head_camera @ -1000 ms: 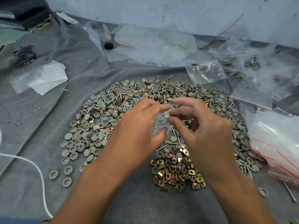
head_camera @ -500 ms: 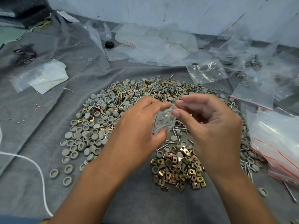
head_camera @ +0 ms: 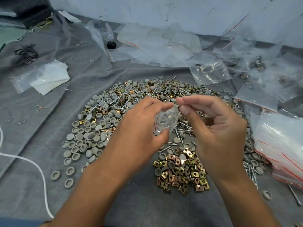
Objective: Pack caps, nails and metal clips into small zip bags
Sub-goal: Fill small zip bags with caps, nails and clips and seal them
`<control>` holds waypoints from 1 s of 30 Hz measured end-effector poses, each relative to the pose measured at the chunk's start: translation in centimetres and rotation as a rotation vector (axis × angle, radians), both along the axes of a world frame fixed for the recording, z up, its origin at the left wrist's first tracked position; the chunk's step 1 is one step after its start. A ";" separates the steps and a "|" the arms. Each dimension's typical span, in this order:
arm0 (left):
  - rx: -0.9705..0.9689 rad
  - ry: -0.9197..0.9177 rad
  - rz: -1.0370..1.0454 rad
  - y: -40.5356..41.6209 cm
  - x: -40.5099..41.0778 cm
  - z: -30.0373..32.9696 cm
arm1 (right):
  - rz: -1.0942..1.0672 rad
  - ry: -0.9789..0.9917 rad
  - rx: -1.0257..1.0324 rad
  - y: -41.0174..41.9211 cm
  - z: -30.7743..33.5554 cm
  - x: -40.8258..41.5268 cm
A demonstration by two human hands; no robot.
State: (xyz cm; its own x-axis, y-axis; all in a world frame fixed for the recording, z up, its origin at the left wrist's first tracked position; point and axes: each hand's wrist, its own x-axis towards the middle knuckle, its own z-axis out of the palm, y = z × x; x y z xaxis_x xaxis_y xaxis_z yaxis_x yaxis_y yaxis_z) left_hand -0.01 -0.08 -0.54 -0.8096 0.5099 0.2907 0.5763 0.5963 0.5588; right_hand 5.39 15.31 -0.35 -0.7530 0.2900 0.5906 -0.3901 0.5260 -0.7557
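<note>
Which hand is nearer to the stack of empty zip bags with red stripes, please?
The right. The right hand is just left of the stack of zip bags; the left hand lies farther left, beyond the small bag both pinch.

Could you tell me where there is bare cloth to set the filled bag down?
Bare grey cloth lies near you, between your forearms below the metal clips, and at left between the white cord and the caps. The right side is crowded with stacked zip bags.

Matt grey plastic caps [head_camera: 91,136]; shiny brassy metal clips [head_camera: 182,176]; glossy clear plastic bag [head_camera: 167,120]; grey cloth [head_camera: 41,128].
</note>
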 end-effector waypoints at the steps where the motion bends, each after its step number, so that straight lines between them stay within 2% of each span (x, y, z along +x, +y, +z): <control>1: 0.000 -0.001 0.000 0.0 0.0 0.1 | 0.002 -0.018 0.052 0.0 0.0 0.0; 4: 0.006 -0.009 0.012 -0.1 -0.1 0.2 | 0.007 -0.114 0.163 0.1 0.0 0.1; 7: 0.006 -0.003 0.021 -0.3 -0.1 0.2 | 0.013 -0.213 0.141 1.6 0.4 0.8; 9: 0.000 -0.003 0.023 -0.4 -0.1 0.2 | 0.088 -0.487 0.254 2.9 0.4 1.2; 11: -0.007 0.003 0.021 -0.3 -0.1 0.2 | 0.184 -0.820 0.525 3.6 -0.4 1.4; 13: -0.019 0.011 0.018 -0.3 -0.1 0.1 | 0.242 -0.971 0.708 3.5 -1.4 1.4; 21: -0.020 0.005 0.016 -0.1 -0.1 0.1 | 0.213 -0.963 0.745 2.5 -2.0 1.0; 30: -0.004 -0.004 0.017 -0.4 0.0 0.3 | 0.206 -0.882 0.674 2.5 -2.4 1.0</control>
State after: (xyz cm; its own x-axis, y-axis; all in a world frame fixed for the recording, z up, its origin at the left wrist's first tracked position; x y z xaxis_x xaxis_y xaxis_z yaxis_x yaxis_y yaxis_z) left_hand -0.04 -0.47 -0.23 -0.8192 0.4972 0.2858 0.5640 0.6081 0.5586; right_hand 6.43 17.81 -2.75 -0.9811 -0.0651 -0.1822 0.0128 0.9178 -0.3967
